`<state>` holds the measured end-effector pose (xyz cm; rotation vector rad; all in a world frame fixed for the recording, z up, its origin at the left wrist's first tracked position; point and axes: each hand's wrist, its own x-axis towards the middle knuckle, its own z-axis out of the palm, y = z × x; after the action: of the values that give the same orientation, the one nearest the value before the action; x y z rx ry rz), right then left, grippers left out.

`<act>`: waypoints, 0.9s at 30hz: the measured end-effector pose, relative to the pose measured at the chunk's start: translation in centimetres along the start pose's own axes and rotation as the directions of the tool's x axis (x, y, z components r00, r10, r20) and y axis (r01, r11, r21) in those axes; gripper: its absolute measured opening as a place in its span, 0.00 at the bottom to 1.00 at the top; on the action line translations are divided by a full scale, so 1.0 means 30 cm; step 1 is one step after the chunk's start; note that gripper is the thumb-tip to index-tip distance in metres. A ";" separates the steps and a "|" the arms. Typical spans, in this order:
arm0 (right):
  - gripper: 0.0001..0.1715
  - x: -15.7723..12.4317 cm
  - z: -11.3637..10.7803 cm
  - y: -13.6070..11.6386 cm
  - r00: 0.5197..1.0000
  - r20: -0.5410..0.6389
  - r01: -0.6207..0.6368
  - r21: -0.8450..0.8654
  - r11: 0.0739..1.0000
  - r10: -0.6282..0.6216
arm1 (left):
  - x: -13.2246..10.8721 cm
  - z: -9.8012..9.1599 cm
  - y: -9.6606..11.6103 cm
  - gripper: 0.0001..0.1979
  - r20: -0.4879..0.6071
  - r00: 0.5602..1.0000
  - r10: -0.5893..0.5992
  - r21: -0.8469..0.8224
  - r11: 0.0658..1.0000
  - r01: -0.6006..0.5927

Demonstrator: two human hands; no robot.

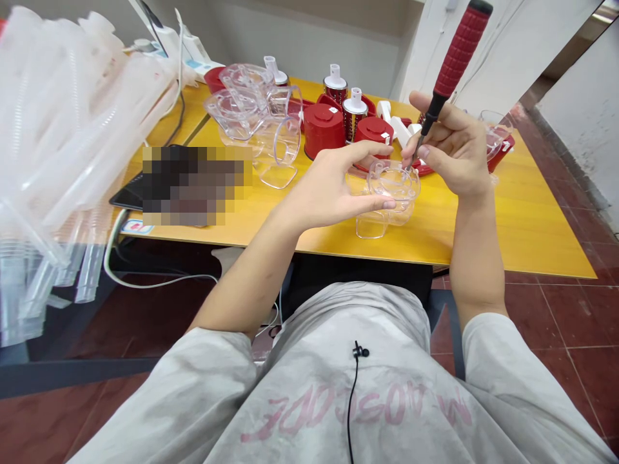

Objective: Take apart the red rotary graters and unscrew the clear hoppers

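Observation:
On the yellow table stands a clear plastic housing (394, 187) with a round opening facing up. My left hand (333, 183) grips its side, thumb in front and fingers behind. My right hand (452, 145) is closed round the lower part of a screwdriver (457, 61) with a ribbed red handle and black collar. The screwdriver leans, handle up and to the right, and its shaft points down at the housing's rim near my right fingertips. Whether the tip sits on a screw is too small to tell.
More clear housings (242, 106) are piled behind my left hand. Red cups (324, 129) and perforated drums with white tops (355, 106) stand at the back. Long translucent plastic parts (72, 116) hang at left, beside a dark flat device (130, 187), partly blurred out. A white cable (109, 251) loops below.

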<state>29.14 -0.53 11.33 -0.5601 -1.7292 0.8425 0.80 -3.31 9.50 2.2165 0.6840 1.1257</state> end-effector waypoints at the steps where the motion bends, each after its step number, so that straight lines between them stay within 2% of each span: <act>1: 0.24 0.000 0.000 0.000 1.000 0.004 0.004 0.001 1.000 -0.004 | 0.000 -0.002 -0.001 0.45 0.002 1.000 0.002 -0.007 1.000 -0.002; 4: 0.18 0.000 0.002 -0.002 1.000 0.025 0.011 0.021 1.000 -0.011 | -0.002 -0.011 -0.004 0.45 0.010 1.000 0.005 -0.020 1.000 -0.005; 10: 0.33 0.005 0.002 -0.001 0.999 0.054 0.000 0.075 0.997 -0.004 | -0.004 -0.022 -0.006 0.45 0.034 0.999 0.008 -0.045 0.999 -0.006; 18: 0.37 0.001 -0.010 0.011 0.997 0.077 -0.013 0.068 0.998 0.007 | -0.004 -0.027 -0.007 0.48 0.046 0.999 0.015 -0.022 1.000 -0.014; 23: 0.28 -0.006 -0.004 0.001 0.996 0.079 -0.036 0.028 0.999 0.034 | -0.007 -0.029 -0.002 0.48 0.043 0.999 0.016 0.009 1.000 -0.016; 27: 0.20 0.006 0.006 0.006 0.998 0.059 0.012 -0.016 1.000 -0.011 | -0.007 -0.029 0.000 0.47 0.047 0.999 0.021 0.020 1.000 -0.022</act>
<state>28.91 -0.34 11.26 -0.5402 -1.7922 0.8447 -0.02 -3.24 9.80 2.2646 0.6562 1.0788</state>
